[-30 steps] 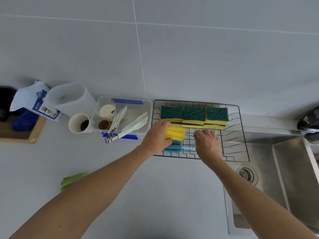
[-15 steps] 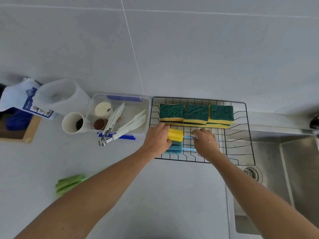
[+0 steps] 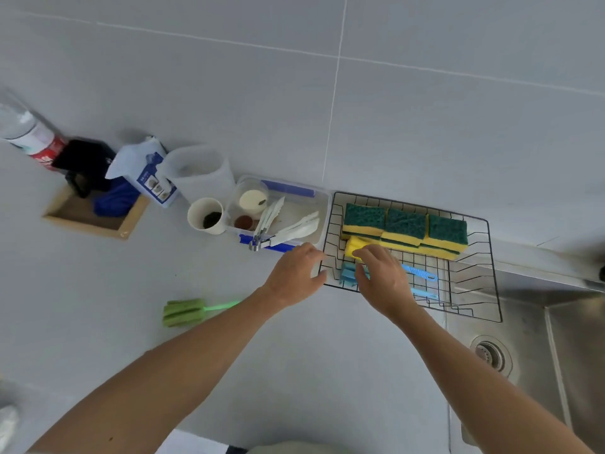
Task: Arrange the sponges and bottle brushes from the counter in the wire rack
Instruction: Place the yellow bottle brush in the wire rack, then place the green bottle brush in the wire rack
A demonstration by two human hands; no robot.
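Now the left hand [image 3: 296,276] has come off the yellow brush head [image 3: 355,245] and hangs loose, fingers apart, at the wire rack's [image 3: 491,257] left edge. The right hand [image 3: 381,276] has slid left onto the brush heads, though I cannot tell if it grips. Three sponges [image 3: 404,231] line the rack's back edge. The green bottle brush [image 3: 186,312] waits on the counter's open front, likely next; the rack's front-right corner has room.

Both forearms are bare, no sleeves or jewellery showing (light clothing, perhaps, at the bottom edge).
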